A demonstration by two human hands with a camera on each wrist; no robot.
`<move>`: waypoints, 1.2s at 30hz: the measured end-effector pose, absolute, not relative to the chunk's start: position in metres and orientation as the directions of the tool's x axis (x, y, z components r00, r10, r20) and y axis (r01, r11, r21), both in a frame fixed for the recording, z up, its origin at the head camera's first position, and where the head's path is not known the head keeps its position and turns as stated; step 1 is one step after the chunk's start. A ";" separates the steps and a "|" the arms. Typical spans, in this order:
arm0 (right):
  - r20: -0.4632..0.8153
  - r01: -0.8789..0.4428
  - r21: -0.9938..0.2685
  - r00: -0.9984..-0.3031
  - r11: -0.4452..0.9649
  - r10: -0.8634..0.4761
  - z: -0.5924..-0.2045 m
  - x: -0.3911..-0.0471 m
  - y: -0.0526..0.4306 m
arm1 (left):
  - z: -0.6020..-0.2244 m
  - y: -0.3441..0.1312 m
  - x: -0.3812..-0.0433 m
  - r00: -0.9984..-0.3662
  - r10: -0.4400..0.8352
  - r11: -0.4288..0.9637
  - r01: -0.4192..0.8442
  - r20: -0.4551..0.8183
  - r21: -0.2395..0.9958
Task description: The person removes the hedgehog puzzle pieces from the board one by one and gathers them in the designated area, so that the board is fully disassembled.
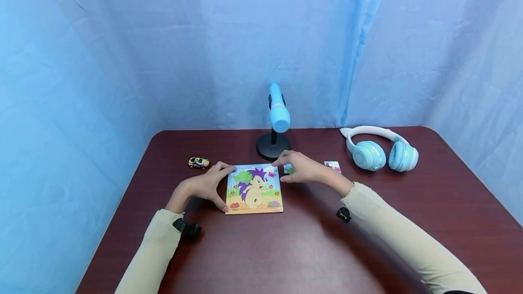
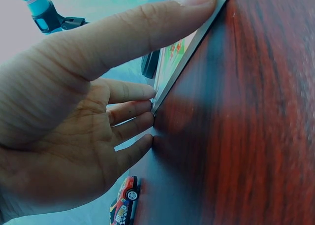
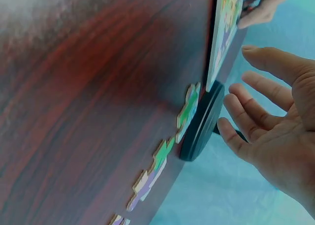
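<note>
A square picture puzzle board (image 1: 255,189) with a purple-spiked hedgehog lies flat on the table. My left hand (image 1: 209,185) spans its left side. In the left wrist view the thumb (image 2: 142,30) presses on one corner, while nearly straight fingers touch around the other corner. Over the board's upper right corner is my right hand (image 1: 300,167), its fingers apart and nothing between them. A green puzzle piece (image 1: 288,169) shows partly behind that hand. Another piece (image 1: 333,166) lies farther right. The right wrist view shows several loose pieces, including a green and purple one (image 3: 152,173).
Behind the board stands a light blue microphone (image 1: 279,115) on a round black base (image 1: 273,148). A small toy car (image 1: 199,163) sits left of the board. White and blue headphones (image 1: 369,153) lie at the back right. Blue curtains (image 1: 245,49) border the dark red table (image 1: 261,257).
</note>
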State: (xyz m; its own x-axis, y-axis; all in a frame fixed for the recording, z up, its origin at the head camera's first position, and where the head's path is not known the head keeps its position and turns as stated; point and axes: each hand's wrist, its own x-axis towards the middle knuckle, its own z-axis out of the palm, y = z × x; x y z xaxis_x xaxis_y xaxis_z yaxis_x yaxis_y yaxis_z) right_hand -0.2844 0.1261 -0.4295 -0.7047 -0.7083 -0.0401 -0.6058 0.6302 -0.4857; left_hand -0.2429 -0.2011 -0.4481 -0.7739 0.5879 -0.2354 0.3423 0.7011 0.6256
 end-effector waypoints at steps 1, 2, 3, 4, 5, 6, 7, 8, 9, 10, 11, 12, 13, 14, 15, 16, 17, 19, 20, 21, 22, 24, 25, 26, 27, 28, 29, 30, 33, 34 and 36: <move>-0.053 -0.605 -0.482 -0.701 0.633 -0.711 -0.430 -0.283 0.124 | -0.448 -0.201 -0.243 -0.774 0.588 0.702 0.342 -0.237 0.624; -0.065 -0.607 -0.479 -0.696 0.634 -0.715 -0.430 -0.282 0.122 | -0.448 -0.202 -0.243 -0.774 0.587 0.703 0.343 -0.236 0.623; -0.074 -0.609 -0.473 -0.693 0.637 -0.717 -0.430 -0.281 0.121 | -0.448 -0.202 -0.244 -0.776 0.585 0.704 0.339 -0.238 0.624; -0.077 -0.614 -0.468 -0.688 0.636 -0.722 -0.431 -0.280 0.119 | -0.448 -0.202 -0.244 -0.777 0.583 0.706 0.338 -0.239 0.623; -0.080 -0.620 -0.460 -0.684 0.635 -0.725 -0.431 -0.278 0.118 | -0.448 -0.202 -0.244 -0.777 0.581 0.706 0.335 -0.241 0.624; -0.081 -0.629 -0.455 -0.676 0.631 -0.732 -0.433 -0.277 0.116 | -0.448 -0.201 -0.245 -0.777 0.581 0.706 0.335 -0.240 0.623; -0.082 -0.638 -0.449 -0.667 0.625 -0.740 -0.434 -0.276 0.115 | -0.448 -0.201 -0.245 -0.777 0.581 0.707 0.335 -0.241 0.623; -0.085 -0.645 -0.445 -0.660 0.621 -0.747 -0.435 -0.274 0.113 | -0.448 -0.201 -0.245 -0.778 0.581 0.708 0.336 -0.241 0.622; -0.087 -0.651 -0.442 -0.654 0.617 -0.752 -0.437 -0.273 0.112 | -0.448 -0.201 -0.245 -0.777 0.581 0.708 0.334 -0.243 0.622; -0.089 -0.654 -0.443 -0.648 0.613 -0.756 -0.438 -0.272 0.111 | -0.448 -0.201 -0.245 -0.777 0.581 0.708 0.334 -0.245 0.622; -0.093 -0.656 -0.442 -0.645 0.612 -0.759 -0.439 -0.271 0.110 | -0.449 -0.201 -0.245 -0.776 0.581 0.708 0.334 -0.246 0.622; -0.095 -0.658 -0.442 -0.641 0.609 -0.762 -0.440 -0.270 0.108 | -0.449 -0.201 -0.245 -0.775 0.581 0.709 0.334 -0.248 0.621; -0.096 -0.658 -0.446 -0.639 0.607 -0.764 -0.441 -0.269 0.107 | -0.449 -0.202 -0.245 -0.775 0.581 0.710 0.332 -0.249 0.621; -0.095 -0.659 -0.448 -0.637 0.604 -0.765 -0.442 -0.268 0.106 | -0.449 -0.202 -0.245 -0.775 0.579 0.711 0.330 -0.251 0.621; -0.093 -0.661 -0.450 -0.635 0.601 -0.767 -0.442 -0.268 0.105 | -0.449 -0.202 -0.244 -0.776 0.579 0.711 0.329 -0.252 0.621; -0.091 -0.662 -0.450 -0.634 0.599 -0.768 -0.443 -0.268 0.104 | -0.450 -0.202 -0.244 -0.776 0.578 0.712 0.329 -0.252 0.620; -0.090 -0.663 -0.451 -0.632 0.597 -0.770 -0.443 -0.268 0.104 | -0.450 -0.202 -0.244 -0.777 0.578 0.712 0.330 -0.251 0.619; -0.095 -0.663 -0.456 -0.627 0.593 -0.773 -0.444 -0.268 0.102 | -0.450 -0.202 -0.244 -0.777 0.577 0.713 0.331 -0.251 0.618; -0.099 -0.661 -0.459 -0.625 0.593 -0.774 -0.444 -0.269 0.102 | -0.451 -0.202 -0.243 -0.777 0.577 0.713 0.328 -0.252 0.620; -0.104 -0.659 -0.463 -0.624 0.593 -0.775 -0.444 -0.269 0.101 | -0.451 -0.201 -0.243 -0.777 0.578 0.713 0.330 -0.251 0.619; -0.111 -0.655 -0.467 -0.623 0.594 -0.774 -0.444 -0.269 0.101 | -0.451 -0.201 -0.243 -0.777 0.577 0.713 0.327 -0.253 0.620; -0.124 -0.646 -0.477 -0.622 0.596 -0.773 -0.443 -0.270 0.100 | -0.452 -0.201 -0.243 -0.777 0.575 0.714 0.324 -0.255 0.621; -0.129 -0.642 -0.481 -0.622 0.597 -0.772 -0.443 -0.270 0.099 | -0.452 -0.201 -0.243 -0.778 0.574 0.713 0.323 -0.255 0.622; -0.134 -0.638 -0.485 -0.622 0.599 -0.771 -0.442 -0.271 0.099 | -0.452 -0.201 -0.243 -0.778 0.573 0.713 0.319 -0.256 0.625; -0.137 -0.635 -0.488 -0.622 0.599 -0.771 -0.441 -0.271 0.098 | -0.451 -0.201 -0.243 -0.778 0.575 0.712 0.325 -0.251 0.622; -0.141 -0.632 -0.491 -0.622 0.600 -0.771 -0.440 -0.271 0.098 | -0.451 -0.201 -0.243 -0.779 0.574 0.712 0.321 -0.253 0.625; -0.145 -0.628 -0.494 -0.622 0.601 -0.770 -0.440 -0.271 0.098 | -0.451 -0.201 -0.243 -0.778 0.576 0.711 0.325 -0.250 0.624; -0.149 -0.626 -0.495 -0.622 0.602 -0.769 -0.439 -0.271 0.098 | -0.450 -0.202 -0.243 -0.778 0.578 0.709 0.329 -0.247 0.624; -0.161 -0.621 -0.495 -0.622 0.608 -0.766 -0.437 -0.271 0.098 | -0.449 -0.202 -0.243 -0.776 0.582 0.706 0.334 -0.243 0.624; -0.164 -0.620 -0.494 -0.621 0.609 -0.766 -0.437 -0.271 0.098 | -0.449 -0.202 -0.243 -0.776 0.582 0.706 0.333 -0.244 0.625; -0.164 -0.627 -0.491 -0.615 0.604 -0.771 -0.437 -0.272 0.098 | -0.449 -0.203 -0.243 -0.775 0.582 0.708 0.335 -0.245 0.622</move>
State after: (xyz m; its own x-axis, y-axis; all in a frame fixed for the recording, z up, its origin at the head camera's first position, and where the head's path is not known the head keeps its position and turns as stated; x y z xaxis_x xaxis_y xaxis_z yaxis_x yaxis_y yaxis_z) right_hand -0.2716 0.0981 -0.4369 -0.6149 -0.7713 -0.1642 -0.6271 0.6045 -0.4913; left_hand -0.2431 -0.2028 -0.4486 -0.7752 0.5821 -0.2455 0.3347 0.7080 0.6219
